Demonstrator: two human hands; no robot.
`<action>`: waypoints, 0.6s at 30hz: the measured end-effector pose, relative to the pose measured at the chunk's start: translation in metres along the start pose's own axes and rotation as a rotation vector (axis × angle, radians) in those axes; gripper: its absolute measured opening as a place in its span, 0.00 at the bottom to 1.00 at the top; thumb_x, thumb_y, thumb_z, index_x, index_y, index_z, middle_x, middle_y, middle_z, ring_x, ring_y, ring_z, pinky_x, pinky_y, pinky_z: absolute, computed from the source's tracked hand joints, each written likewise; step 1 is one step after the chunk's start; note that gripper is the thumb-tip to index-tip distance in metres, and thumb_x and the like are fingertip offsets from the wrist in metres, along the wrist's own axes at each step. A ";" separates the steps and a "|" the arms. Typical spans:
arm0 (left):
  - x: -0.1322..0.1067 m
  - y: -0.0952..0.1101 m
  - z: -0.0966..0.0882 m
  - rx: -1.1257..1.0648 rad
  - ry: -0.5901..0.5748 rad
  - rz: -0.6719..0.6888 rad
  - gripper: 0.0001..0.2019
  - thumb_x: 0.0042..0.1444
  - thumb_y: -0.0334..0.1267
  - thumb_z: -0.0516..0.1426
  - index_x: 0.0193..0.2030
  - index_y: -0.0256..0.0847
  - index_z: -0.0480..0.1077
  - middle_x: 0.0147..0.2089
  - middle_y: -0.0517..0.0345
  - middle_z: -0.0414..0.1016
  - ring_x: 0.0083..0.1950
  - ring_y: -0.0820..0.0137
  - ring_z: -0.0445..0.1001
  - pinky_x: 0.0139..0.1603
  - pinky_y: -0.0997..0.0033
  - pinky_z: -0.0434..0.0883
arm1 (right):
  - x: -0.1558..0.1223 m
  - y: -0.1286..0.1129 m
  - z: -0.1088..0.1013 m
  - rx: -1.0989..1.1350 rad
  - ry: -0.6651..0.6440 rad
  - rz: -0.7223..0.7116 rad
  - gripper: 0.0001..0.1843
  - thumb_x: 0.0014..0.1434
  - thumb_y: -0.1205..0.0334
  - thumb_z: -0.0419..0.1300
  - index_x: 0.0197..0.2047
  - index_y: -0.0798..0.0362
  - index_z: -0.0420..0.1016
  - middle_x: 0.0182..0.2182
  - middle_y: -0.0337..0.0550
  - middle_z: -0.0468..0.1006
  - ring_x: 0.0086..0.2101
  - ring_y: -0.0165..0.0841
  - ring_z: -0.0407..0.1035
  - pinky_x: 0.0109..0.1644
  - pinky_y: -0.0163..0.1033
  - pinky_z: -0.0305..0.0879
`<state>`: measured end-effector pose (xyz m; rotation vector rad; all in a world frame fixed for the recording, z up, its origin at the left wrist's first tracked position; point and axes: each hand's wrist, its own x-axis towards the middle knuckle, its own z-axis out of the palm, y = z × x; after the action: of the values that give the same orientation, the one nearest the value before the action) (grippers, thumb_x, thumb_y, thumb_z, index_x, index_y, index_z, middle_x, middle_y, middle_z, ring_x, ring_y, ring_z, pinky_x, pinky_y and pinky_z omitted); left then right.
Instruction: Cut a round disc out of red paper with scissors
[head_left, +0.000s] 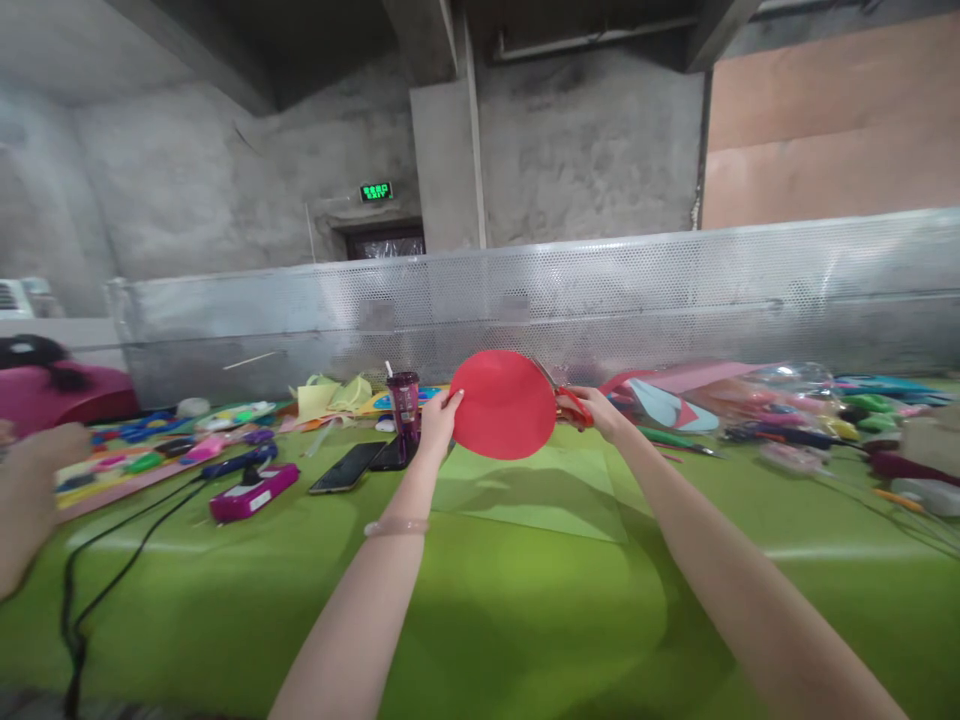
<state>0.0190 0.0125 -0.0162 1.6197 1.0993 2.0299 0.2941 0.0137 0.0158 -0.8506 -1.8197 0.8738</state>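
Observation:
My left hand (pixel 441 418) pinches the left edge of a round red paper disc (pixel 502 405), holding it up above the green table (pixel 480 600). On the disc's right side my right hand (pixel 596 410) is closed round red-handled scissors (pixel 571 405), whose blades reach up along the disc's upper right edge. A light green sheet (pixel 540 490) lies flat on the table under the disc.
A purple cup (pixel 403 400) with a straw and two dark phones (pixel 349 467) lie left of my hands. A magenta box (pixel 253 492) and black cables (pixel 112 570) lie farther left. Another person's hand (pixel 37 450) shows at the left edge. Craft supplies (pixel 787 410) pile up on the right.

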 end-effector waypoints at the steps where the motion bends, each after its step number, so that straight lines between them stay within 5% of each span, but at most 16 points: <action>1: 0.000 -0.001 0.000 0.012 0.004 0.004 0.13 0.49 0.46 0.55 0.32 0.38 0.71 0.34 0.52 0.75 0.37 0.63 0.72 0.38 0.67 0.66 | 0.000 0.000 0.000 0.002 0.005 -0.005 0.18 0.43 0.48 0.62 0.30 0.56 0.71 0.16 0.39 0.68 0.20 0.31 0.65 0.19 0.34 0.58; 18: -0.001 -0.001 -0.001 -0.002 0.018 -0.051 0.16 0.46 0.48 0.57 0.34 0.37 0.74 0.34 0.52 0.76 0.38 0.62 0.72 0.38 0.67 0.66 | -0.005 -0.006 0.002 -0.032 -0.029 0.012 0.15 0.45 0.51 0.58 0.29 0.56 0.67 0.15 0.34 0.62 0.17 0.26 0.57 0.18 0.32 0.51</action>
<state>0.0178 0.0118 -0.0173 1.5592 1.1334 2.0162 0.2931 0.0063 0.0180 -0.8733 -1.8599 0.8710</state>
